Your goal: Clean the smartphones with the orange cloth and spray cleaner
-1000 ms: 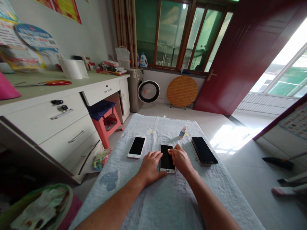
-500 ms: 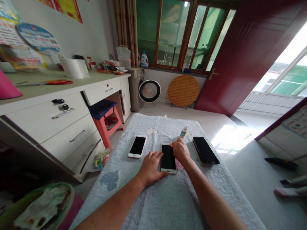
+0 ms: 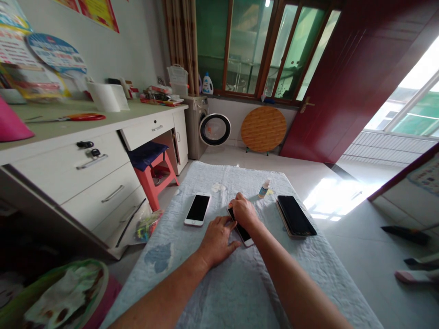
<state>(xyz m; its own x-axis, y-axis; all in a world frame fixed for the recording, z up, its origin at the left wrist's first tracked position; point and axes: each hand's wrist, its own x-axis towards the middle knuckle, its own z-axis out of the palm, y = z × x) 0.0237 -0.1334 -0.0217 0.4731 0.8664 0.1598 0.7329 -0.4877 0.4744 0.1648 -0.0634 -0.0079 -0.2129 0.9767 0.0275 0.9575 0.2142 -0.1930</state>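
A white-framed smartphone (image 3: 244, 234) with a dark screen lies on the cloth-covered table, slanted and partly covered by my hands. My left hand (image 3: 216, 240) holds it from the left, fingertips at its side and thumb by the lower end. Across the phone's upper part, my right hand (image 3: 243, 210) is closed on a small orange piece, mostly hidden under the fingers; its kind cannot be made out. A second white smartphone (image 3: 198, 208) lies to the left. On the right rests a dark-screened phone (image 3: 295, 214) on top of another flat device. A small spray bottle (image 3: 264, 188) stands behind my right hand.
A pale blue quilted cloth (image 3: 164, 292) covers the table. At left are a desk with drawers (image 3: 96, 178), a red stool (image 3: 156, 180) and a waste bin (image 3: 106, 292). Beyond stand a washing machine (image 3: 195, 121) with its door open and a round wooden tabletop (image 3: 263, 129).
My right hand has moved left, from the phone's upper right edge across its upper screen. The held phone has turned, its top end swinging left. My left hand stays almost in place.
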